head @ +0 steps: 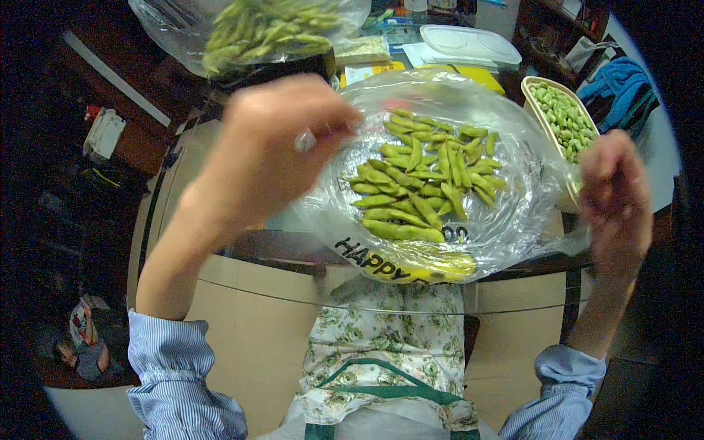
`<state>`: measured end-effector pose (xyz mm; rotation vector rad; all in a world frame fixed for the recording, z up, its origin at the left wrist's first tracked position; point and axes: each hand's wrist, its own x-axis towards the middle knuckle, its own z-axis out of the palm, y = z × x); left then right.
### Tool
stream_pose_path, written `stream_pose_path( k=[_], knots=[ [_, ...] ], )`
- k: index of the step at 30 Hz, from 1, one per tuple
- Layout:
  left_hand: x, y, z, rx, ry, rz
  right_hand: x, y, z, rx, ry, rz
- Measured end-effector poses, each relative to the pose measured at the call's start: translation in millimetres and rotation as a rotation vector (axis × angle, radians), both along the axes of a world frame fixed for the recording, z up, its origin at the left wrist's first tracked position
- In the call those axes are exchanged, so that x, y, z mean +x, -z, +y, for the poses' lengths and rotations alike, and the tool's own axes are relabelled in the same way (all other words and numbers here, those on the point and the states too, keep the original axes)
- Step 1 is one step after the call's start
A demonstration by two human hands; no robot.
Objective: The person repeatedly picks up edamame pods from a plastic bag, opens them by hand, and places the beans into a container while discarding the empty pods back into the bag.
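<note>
Many green edamame pods lie inside or on a clear plastic bag with printed lettering, on a glass-topped table. My left hand is raised at the bag's upper left edge, blurred, its fingertips close together; they seem to pinch the plastic, though the blur hides this. At the bag's right side my right hand has its fingers curled on the gathered plastic, beside a long cream-rimmed tub of shelled green beans.
Another clear bag of pods stands at the upper left. A clear plastic lid and yellow packets lie behind the bag. A blue cloth is beyond the tub. A person is at the far lower left.
</note>
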<state>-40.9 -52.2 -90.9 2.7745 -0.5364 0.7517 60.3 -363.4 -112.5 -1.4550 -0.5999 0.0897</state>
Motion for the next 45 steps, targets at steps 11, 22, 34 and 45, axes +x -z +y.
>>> stream_pose_path(
  k=[11,22,34,45],
  knots=[
    [19,49,-5,-0.045,-0.030,0.400,66,34,-59,-0.409,0.298,-0.220],
    [18,32,-28,-1.248,0.225,0.588,-34,-12,39,-0.334,0.022,-0.379],
    [14,54,-32,-1.191,0.145,0.290,-13,32,108,-0.119,-0.543,0.273],
    [15,58,-34,-0.332,0.241,-0.273,-11,38,102,0.026,-0.572,0.490]
  ],
)
